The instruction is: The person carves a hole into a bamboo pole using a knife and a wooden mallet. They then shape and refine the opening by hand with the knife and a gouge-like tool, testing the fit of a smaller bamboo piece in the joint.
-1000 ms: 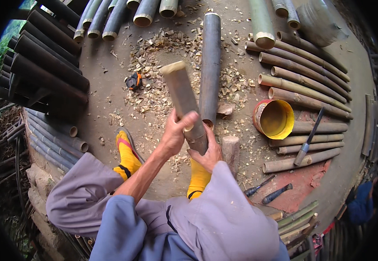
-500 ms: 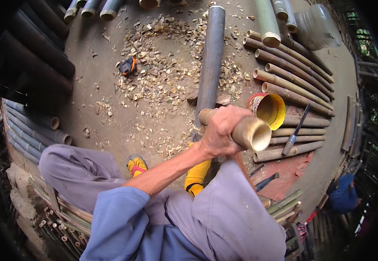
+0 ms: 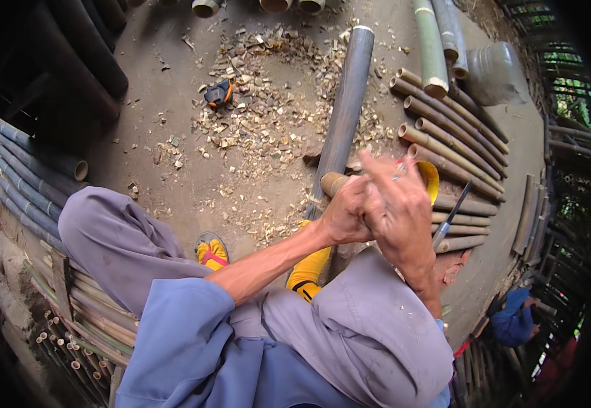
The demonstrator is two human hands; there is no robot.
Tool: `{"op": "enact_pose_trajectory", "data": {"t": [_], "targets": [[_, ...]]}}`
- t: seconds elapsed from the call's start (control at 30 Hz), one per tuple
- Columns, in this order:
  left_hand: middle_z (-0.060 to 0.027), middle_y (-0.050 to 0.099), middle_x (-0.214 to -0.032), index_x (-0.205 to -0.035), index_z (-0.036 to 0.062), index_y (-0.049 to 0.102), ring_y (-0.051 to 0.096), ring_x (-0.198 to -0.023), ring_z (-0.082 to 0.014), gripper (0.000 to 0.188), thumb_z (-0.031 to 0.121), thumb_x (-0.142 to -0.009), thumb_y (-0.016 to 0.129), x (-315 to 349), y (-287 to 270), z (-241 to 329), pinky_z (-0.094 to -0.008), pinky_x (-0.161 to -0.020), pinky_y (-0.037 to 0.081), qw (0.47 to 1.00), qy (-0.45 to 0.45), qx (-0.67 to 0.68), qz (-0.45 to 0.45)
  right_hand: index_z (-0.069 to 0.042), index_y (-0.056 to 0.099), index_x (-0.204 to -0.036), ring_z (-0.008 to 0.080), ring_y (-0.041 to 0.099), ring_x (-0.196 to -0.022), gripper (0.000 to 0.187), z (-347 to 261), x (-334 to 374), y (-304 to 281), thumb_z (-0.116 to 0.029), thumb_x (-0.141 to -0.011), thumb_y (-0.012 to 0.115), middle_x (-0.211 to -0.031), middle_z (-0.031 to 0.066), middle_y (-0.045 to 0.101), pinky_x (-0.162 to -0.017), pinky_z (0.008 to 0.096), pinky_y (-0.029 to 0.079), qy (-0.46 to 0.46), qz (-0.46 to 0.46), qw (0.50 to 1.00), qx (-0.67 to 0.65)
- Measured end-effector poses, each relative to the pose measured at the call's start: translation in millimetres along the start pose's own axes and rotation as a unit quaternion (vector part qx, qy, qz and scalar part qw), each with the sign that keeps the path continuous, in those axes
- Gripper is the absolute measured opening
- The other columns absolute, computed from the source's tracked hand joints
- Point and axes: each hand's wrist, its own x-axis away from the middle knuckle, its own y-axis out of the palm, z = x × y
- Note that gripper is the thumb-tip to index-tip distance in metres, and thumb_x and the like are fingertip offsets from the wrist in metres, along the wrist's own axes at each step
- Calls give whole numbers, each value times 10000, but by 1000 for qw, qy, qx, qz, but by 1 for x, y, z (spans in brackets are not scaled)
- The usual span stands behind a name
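Note:
My left hand (image 3: 342, 216) is wrapped round a short bamboo tube (image 3: 332, 184), whose far end shows beyond the fist above my right knee. My right hand (image 3: 404, 207), slightly blurred, is against the near end of the tube with fingers stretched out and apart. That end is hidden behind it. A yellow-rimmed tin (image 3: 431, 182) is partly covered by my right hand. Just past the tube, a long dark bamboo pole (image 3: 347, 102) lies with its near part beside my yellow-socked foot (image 3: 309, 268).
Cut bamboo lengths (image 3: 455, 136) lie in a row on the right, with a knife (image 3: 450, 216) across the nearer ones. A black-and-orange tape measure (image 3: 218, 94) rests by scattered wood chips (image 3: 268, 126). More bamboo (image 3: 27, 180) is stacked left. A person in blue (image 3: 513, 319) is at lower right.
My right hand has come up over the near end of the bamboo tube, its fingers now spread. The tube's open mouth, visible before, is covered. The view has shifted slightly.

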Motion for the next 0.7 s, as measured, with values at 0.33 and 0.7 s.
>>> {"op": "enact_pose_trajectory", "data": {"t": [0.33, 0.7], "targets": [[-118, 601, -1176, -1208, 70, 569, 561, -1127, -269, 696, 198, -563, 797, -26, -52, -4, -396, -986, 421, 956, -92, 9, -278, 78, 537, -1260, 209, 609, -1055, 382, 2, 20, -29, -46, -908, 458, -1107, 175, 655, -989, 346, 404, 39, 285, 928, -238], [-185, 578, -1240, -1302, -18, 515, 537, -1188, -263, 756, 490, -753, 622, -55, -72, 34, -412, -1062, 352, 921, -248, 205, -221, 23, 488, -1288, 413, 486, -1155, 522, 270, 343, 171, -232, -847, 607, -1200, 271, 556, -1004, 455, 364, 576, 287, 759, 95]]}}
